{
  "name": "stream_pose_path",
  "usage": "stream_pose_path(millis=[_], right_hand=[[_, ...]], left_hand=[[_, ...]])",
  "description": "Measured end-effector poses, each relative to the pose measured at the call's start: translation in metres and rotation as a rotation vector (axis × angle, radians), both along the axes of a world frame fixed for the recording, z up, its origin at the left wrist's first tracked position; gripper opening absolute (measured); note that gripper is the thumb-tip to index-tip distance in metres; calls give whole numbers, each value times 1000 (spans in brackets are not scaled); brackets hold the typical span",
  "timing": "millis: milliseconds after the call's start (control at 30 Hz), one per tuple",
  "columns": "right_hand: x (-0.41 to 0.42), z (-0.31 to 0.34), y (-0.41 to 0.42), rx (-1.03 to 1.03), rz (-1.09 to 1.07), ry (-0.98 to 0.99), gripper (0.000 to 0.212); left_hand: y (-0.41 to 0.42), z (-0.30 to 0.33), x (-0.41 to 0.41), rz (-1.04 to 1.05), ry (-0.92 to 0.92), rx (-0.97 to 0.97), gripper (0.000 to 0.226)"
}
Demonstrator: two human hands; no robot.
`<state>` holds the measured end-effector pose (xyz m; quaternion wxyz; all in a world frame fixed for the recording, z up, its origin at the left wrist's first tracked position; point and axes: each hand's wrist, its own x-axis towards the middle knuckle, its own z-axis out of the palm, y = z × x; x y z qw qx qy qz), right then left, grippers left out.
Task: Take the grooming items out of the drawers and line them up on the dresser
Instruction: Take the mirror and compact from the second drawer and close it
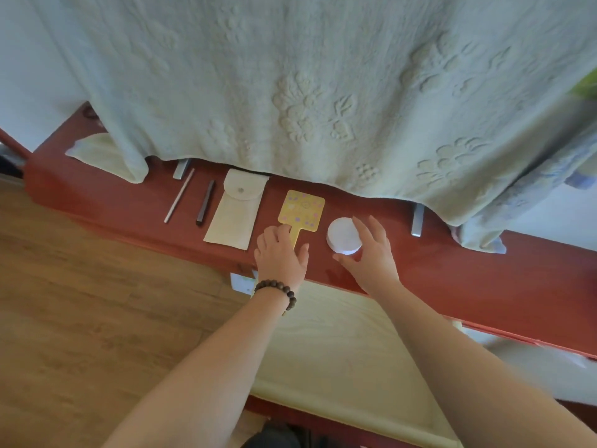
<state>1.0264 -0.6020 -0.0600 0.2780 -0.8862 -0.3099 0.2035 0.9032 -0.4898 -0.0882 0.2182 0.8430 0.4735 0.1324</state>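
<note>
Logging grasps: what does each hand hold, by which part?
Left hand curls over the handle of the yellow paddle-shaped card; right hand has thumb and fingers flanking the side of the white round jar. Firm grips cannot be told.
</note>
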Motion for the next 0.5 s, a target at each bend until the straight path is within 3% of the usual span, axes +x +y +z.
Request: stream_pose_path(millis=[200,500], right_hand=[[-49,8,-62,75,-87,-18,66],[-141,-34,-173,-168,-61,-135,63]], left_hand=[[-35,0,-43,-145,-87,29,43],[-133,-20,-139,-245,136,-12,51]])
